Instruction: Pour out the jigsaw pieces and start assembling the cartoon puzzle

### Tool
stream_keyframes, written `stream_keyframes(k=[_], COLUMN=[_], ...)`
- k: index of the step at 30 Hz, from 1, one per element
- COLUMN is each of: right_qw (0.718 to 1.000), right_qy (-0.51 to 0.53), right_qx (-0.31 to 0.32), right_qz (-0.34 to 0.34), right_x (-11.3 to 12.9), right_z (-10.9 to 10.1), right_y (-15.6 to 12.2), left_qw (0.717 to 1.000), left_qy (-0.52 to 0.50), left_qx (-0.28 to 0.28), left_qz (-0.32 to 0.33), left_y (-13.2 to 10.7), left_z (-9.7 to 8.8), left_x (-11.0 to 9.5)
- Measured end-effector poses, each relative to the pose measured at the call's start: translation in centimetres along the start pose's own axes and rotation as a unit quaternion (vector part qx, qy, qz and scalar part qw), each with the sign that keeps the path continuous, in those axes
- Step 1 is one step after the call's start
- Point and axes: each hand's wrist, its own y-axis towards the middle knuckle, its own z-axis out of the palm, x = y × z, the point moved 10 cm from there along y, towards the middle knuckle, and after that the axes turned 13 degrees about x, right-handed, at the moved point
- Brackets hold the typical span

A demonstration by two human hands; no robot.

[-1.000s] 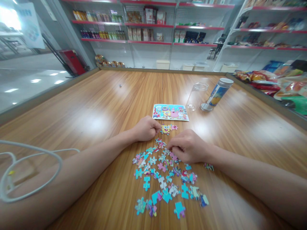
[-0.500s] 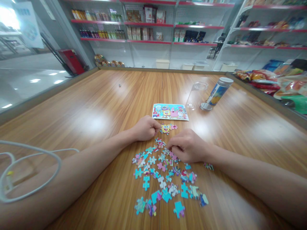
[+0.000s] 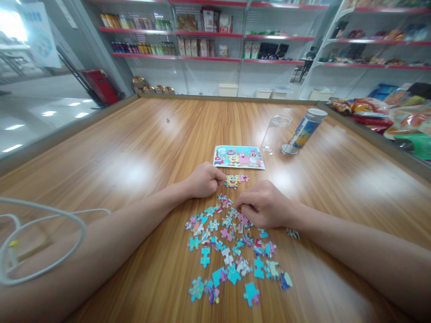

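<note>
Several loose jigsaw pieces (image 3: 232, 251) lie scattered on the wooden table (image 3: 134, 152) in front of me. My left hand (image 3: 204, 180) rests curled on the table, its fingertips touching a small joined cluster of pieces (image 3: 235, 180) with a yellow cartoon figure. My right hand (image 3: 264, 204) is curled over the far edge of the pile, fingers pinched on the pieces there; what they hold is hidden. A printed reference picture (image 3: 239, 157) lies flat just beyond the cluster.
A clear plastic tube (image 3: 276, 133) and a printed canister (image 3: 308, 128) with a lid (image 3: 289, 150) lie at the far right. A white cable (image 3: 43, 233) loops at the left. Snack bags (image 3: 387, 114) line the right edge; store shelves stand behind.
</note>
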Motion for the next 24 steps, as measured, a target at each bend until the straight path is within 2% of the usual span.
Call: stream_keyframes(k=[24], right_qw=[1.0], right_qy=[-0.004], right_qx=[-0.003], right_qz=[-0.002], right_x=[0.33], right_z=[-0.14], right_y=[0.07], left_qw=[1.0], left_qy=[0.009], left_qx=[-0.003], left_qz=[0.001], left_y=[-0.01], left_z=[0.0], left_x=[-0.03])
